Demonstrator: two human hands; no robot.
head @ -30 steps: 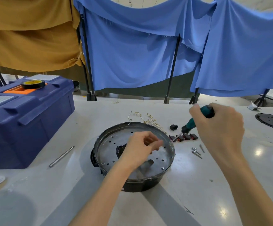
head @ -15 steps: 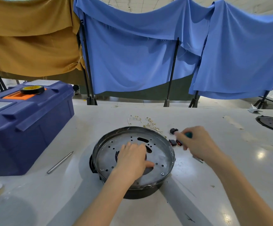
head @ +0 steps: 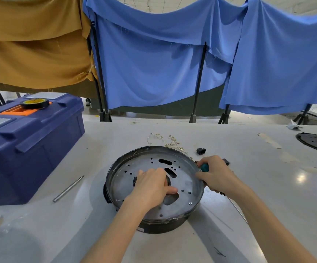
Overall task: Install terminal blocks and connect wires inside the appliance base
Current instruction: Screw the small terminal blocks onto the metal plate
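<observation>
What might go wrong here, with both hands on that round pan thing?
The screwdriver in the right hand has its shaft pointing back toward the person; a slip may jab them or scratch the table. The left hand curls fingers into the plate at its centre hole, whose metal edge might cut.

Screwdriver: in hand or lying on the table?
In hand: the right hand grips the screwdriver by its green handle, beside the base rim.
</observation>
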